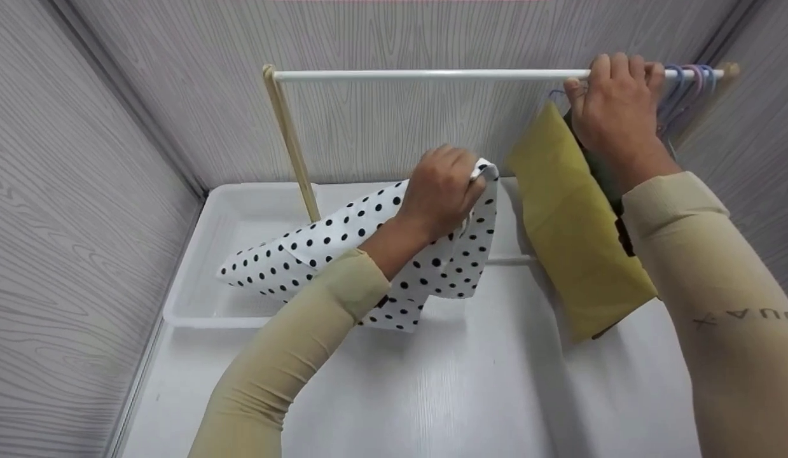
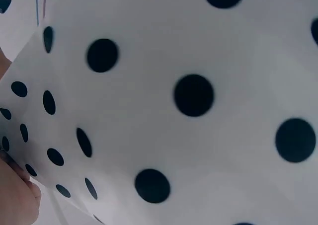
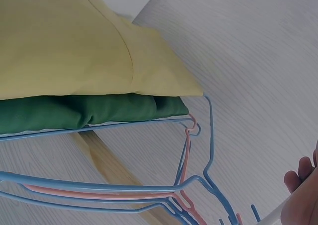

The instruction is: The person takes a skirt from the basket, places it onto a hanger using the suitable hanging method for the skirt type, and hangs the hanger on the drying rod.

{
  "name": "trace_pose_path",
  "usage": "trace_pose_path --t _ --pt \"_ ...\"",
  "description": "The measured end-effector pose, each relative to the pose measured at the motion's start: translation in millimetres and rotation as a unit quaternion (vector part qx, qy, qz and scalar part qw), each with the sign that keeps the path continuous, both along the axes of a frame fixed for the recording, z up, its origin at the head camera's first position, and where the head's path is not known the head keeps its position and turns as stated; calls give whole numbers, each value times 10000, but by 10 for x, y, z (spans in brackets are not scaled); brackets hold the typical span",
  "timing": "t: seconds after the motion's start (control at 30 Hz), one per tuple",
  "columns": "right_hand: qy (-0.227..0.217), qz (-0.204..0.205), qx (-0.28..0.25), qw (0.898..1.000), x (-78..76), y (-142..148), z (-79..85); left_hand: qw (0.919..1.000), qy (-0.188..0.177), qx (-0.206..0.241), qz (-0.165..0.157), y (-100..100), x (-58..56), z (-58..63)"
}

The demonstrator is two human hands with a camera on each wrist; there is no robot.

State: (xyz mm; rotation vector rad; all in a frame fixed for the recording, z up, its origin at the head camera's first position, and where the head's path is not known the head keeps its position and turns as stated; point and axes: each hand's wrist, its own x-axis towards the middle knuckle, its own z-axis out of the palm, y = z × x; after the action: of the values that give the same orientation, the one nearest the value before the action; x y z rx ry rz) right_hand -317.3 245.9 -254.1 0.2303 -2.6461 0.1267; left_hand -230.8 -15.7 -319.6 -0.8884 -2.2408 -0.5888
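My left hand (image 1: 441,191) grips the gathered upper edge of a white cloth with black polka dots (image 1: 343,238). This dotted cloth (image 2: 149,106) fills most of the left wrist view, and part of the hand shows at its lower left. The cloth hangs over the white plastic basket (image 1: 190,305). Up at the right, my right hand (image 1: 622,102) has its fingers curled over the white rail (image 1: 432,75). Beside and below it hang a yellow garment (image 1: 565,229) and a green garment (image 3: 109,111), which is mostly hidden in the head view.
Blue hangers (image 3: 99,185) and pink hangers (image 3: 89,191) bunch at the rail's right end. A wooden post (image 1: 289,140) holds up the left end. Grey wood-grain panels (image 1: 69,254) enclose the white tabletop (image 1: 432,381) on the left, back and right.
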Motion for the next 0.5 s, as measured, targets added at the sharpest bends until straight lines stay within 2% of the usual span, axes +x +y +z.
trace_pose_path --t 0.17,0.27,0.4,0.5 --pt "1 29 -48 10000 21 6 -12 9995 219 -33 -230 180 2 124" --pt "-71 32 -41 10000 18 -15 -19 9996 238 10 -166 177 -7 144" --pt "-113 -11 -14 9999 16 6 -12 9998 77 61 -155 151 -20 95" --pt "-99 -72 -4 9999 20 50 5 9997 -40 -133 -187 174 -24 -25"
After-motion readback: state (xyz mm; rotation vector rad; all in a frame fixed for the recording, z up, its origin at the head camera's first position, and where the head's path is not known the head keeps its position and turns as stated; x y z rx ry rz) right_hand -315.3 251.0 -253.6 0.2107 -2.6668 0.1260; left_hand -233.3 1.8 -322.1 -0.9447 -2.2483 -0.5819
